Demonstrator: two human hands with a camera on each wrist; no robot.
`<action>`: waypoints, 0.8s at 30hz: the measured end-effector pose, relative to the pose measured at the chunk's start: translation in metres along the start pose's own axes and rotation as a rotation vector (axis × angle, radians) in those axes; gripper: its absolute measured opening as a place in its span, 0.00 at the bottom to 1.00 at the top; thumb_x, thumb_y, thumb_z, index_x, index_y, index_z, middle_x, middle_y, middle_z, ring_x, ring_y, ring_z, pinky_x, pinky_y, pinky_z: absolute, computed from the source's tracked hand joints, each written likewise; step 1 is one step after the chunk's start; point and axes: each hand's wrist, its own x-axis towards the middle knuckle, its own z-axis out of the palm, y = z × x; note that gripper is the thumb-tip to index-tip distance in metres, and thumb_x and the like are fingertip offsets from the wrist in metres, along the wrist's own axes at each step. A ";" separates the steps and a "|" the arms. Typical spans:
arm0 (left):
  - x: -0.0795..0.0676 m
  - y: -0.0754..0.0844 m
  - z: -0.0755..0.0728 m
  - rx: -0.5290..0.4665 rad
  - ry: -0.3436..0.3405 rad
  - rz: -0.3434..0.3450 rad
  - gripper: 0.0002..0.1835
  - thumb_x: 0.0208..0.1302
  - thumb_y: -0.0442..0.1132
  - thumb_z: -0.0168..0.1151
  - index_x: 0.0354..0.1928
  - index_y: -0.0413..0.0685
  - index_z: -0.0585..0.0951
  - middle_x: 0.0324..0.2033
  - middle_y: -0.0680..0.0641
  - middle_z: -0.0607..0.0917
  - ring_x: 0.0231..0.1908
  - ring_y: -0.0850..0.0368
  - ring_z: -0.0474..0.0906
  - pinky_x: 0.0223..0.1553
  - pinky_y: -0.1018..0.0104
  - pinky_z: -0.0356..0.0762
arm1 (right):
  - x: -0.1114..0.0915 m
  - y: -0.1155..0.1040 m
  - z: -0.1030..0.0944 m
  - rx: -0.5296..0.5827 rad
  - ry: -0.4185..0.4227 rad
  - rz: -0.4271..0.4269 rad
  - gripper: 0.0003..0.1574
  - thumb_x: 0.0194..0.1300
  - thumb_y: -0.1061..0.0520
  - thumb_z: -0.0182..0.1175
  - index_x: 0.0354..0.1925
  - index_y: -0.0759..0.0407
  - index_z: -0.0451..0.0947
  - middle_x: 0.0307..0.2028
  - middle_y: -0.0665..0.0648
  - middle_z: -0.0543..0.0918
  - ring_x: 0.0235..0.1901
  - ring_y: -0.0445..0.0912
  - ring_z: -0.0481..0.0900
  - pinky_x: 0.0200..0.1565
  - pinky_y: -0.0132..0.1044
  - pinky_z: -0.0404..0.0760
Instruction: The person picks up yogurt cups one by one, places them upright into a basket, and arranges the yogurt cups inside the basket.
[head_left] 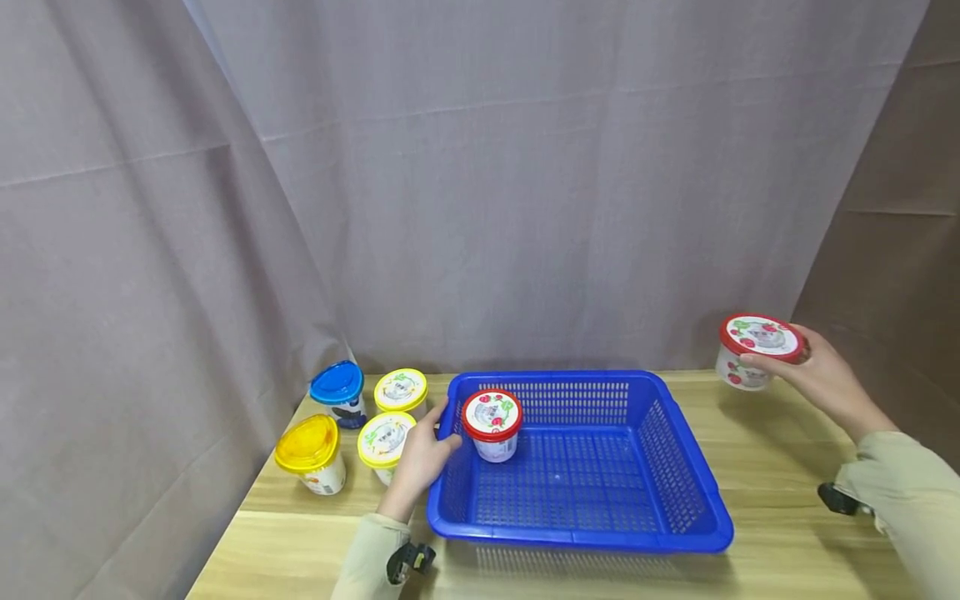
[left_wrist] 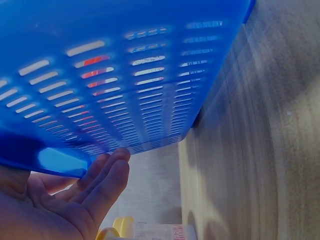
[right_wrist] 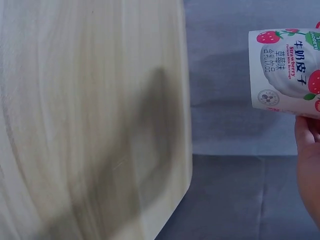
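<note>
My left hand (head_left: pixel 422 460) grips the left rim of a blue plastic basket (head_left: pixel 592 537). In the left wrist view, its fingers (left_wrist: pixel 107 182) lie against the outside of the slotted wall. Inside the basket, near that hand, is a white tub with a red lid (head_left: pixel 492 415) and strawberry pictures. Off to the right, my right hand (head_left: pixel 832 379) holds a similar strawberry milk drink tub (head_left: pixel 759 350) up over the table, thumb on its near side. Strawberry lettering on that tub (right_wrist: pixel 285 70) faces the right wrist camera.
Left of the basket stand two tubs with flat yellow lids, one behind (head_left: pixel 401 390) and one nearer (head_left: pixel 384 440). Beside them are a blue-lidded tub (head_left: pixel 339 392) and a tub with a deeper yellow lid (head_left: pixel 311 454). A grey curtain (head_left: pixel 480 208) hangs behind the wooden table (head_left: pixel 780 533).
</note>
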 end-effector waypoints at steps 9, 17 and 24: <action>0.002 0.000 0.000 0.013 0.003 -0.013 0.39 0.56 0.31 0.66 0.72 0.37 0.68 0.54 0.32 0.82 0.47 0.44 0.82 0.50 0.47 0.80 | 0.005 -0.022 0.004 0.009 -0.013 -0.054 0.66 0.67 0.35 0.63 0.78 0.70 0.39 0.67 0.80 0.60 0.63 0.74 0.61 0.54 0.77 0.64; 0.001 0.001 0.000 0.010 0.001 -0.009 0.39 0.55 0.30 0.66 0.72 0.37 0.68 0.52 0.32 0.83 0.46 0.44 0.82 0.49 0.48 0.81 | 0.012 -0.038 0.005 0.012 -0.013 -0.096 0.63 0.67 0.37 0.64 0.78 0.70 0.42 0.67 0.79 0.61 0.63 0.73 0.61 0.55 0.76 0.63; 0.000 0.002 0.000 0.000 -0.005 -0.001 0.39 0.56 0.30 0.66 0.72 0.35 0.68 0.52 0.32 0.83 0.45 0.44 0.83 0.48 0.48 0.81 | 0.015 -0.057 0.009 0.042 -0.023 -0.113 0.65 0.66 0.38 0.66 0.79 0.68 0.40 0.69 0.79 0.60 0.65 0.72 0.61 0.58 0.74 0.62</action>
